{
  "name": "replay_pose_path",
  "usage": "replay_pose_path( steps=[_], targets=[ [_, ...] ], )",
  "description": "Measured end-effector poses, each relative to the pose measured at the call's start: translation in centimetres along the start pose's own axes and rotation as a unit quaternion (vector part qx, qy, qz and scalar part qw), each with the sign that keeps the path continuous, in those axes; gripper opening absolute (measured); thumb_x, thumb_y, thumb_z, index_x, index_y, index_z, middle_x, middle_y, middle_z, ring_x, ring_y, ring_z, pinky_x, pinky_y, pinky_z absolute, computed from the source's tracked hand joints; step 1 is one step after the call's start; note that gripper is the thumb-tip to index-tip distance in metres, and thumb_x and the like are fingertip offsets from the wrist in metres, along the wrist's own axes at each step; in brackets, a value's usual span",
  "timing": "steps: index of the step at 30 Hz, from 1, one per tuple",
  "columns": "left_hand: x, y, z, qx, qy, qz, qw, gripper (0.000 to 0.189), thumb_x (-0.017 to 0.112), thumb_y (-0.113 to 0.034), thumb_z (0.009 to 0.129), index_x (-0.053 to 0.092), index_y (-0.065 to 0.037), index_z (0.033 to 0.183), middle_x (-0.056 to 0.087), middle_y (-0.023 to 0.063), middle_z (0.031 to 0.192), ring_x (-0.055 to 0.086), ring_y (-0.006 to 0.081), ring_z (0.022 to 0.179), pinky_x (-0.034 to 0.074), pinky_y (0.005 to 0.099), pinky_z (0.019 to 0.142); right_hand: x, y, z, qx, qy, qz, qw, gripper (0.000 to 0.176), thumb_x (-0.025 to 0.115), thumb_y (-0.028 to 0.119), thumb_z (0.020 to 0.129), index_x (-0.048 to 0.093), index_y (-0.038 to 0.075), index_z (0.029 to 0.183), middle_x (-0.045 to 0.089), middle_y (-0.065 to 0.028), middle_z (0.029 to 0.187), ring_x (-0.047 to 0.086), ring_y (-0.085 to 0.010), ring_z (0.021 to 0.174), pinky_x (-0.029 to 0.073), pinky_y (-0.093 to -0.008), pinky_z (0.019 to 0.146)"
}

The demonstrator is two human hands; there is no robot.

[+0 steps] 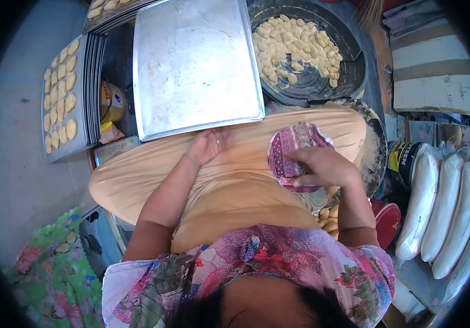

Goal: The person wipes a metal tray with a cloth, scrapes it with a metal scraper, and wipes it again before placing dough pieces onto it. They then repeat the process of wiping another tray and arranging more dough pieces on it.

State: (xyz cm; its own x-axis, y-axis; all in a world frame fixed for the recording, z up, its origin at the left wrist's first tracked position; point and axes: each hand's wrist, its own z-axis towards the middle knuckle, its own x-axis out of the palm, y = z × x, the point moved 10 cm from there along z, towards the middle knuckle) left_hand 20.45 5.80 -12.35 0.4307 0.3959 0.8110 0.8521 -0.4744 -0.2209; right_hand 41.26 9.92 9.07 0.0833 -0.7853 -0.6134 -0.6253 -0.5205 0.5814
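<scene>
At ten o'clock we had oval, pale-yellow dough pieces on a grey metal tray. Our left hand, loosely open, was by the near edge of the silver rectangular tray near eleven. At three, our right hand, fingers spread, was over the purple-and-white patterned cloth on our lap.

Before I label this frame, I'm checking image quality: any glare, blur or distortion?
Head view: whitish glare across the metal tray; head view: left hand blurred at the fingers, probably from motion; head view: corners black, outer edges bowed as through a very wide lens.
</scene>
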Motion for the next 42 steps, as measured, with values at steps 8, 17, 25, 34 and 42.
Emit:
replay_pose_path(
  steps=[8, 17, 25, 34, 42],
  targets=[
    [-12.4, 2.5, 0.0, -0.216, -0.307, 0.395, 0.838, 0.044, 0.051, -0.028, 0.094, 0.051, 0.004, 0.125, 0.052, 0.0237, 0.127, 0.050, 0.0326, 0.121, 0.043, 0.0456, 0.101, -6.8, -7.4, 11.8, 0.054, -0.050, -0.157, 0.985, 0.049, 0.064, 0.038, 0.084, 0.060, 0.002, 0.117, 0.062, -0.0196, 0.112, 0.059, -0.0356, 0.105, 0.047, -0.0436, 0.090],
    [-10.9, -5.3, 5.6, -0.089, -0.251, 0.811, 0.521, 0.045, 0.051, -0.029, 0.094, 0.051, 0.003, 0.126, 0.050, 0.0235, 0.130, 0.048, 0.0327, 0.123, 0.041, 0.0457, 0.103, 11.1, -8.0, 20.4, -0.028, 0.243, -0.096, 0.965, 0.068, 0.047, 0.056, 0.090, 0.046, 0.008, 0.138, 0.042, -0.0192, 0.143, 0.037, -0.0344, 0.134, 0.030, -0.0414, 0.110],
    [-10.1, -3.6, 7.3, -0.158, -0.140, 0.864, 0.458, 0.047, 0.051, -0.030, 0.094, 0.050, 0.002, 0.128, 0.048, 0.0234, 0.132, 0.046, 0.0329, 0.125, 0.038, 0.0458, 0.105, 12.5, -8.3, 20.6, -0.001, 0.335, -0.100, 0.937, 0.066, 0.046, 0.054, 0.090, 0.049, 0.006, 0.135, 0.045, -0.0179, 0.142, 0.044, -0.0310, 0.130, 0.035, -0.0423, 0.106],
    [-7.8, -2.0, 9.0, -0.191, -0.102, 0.892, 0.397, 0.048, 0.052, -0.031, 0.094, 0.050, 0.000, 0.130, 0.047, 0.0232, 0.135, 0.044, 0.0331, 0.127, 0.036, 0.0460, 0.107, 11.2, -8.1, 19.5, -0.046, 0.310, -0.087, 0.946, 0.056, 0.052, 0.042, 0.084, 0.060, 0.003, 0.124, 0.060, -0.0161, 0.126, 0.057, -0.0307, 0.114, 0.045, -0.0417, 0.094],
    [-6.8, -1.1, 8.8, -0.211, -0.079, 0.910, 0.349, 0.049, 0.052, -0.032, 0.093, 0.049, -0.001, 0.131, 0.045, 0.0231, 0.137, 0.043, 0.0332, 0.128, 0.034, 0.0461, 0.108, 8.9, -8.1, 19.5, -0.064, 0.277, -0.086, 0.955, 0.053, 0.057, 0.045, 0.084, 0.066, 0.003, 0.115, 0.065, -0.0156, 0.116, 0.061, -0.0317, 0.106, 0.048, -0.0428, 0.089]
  ],
)
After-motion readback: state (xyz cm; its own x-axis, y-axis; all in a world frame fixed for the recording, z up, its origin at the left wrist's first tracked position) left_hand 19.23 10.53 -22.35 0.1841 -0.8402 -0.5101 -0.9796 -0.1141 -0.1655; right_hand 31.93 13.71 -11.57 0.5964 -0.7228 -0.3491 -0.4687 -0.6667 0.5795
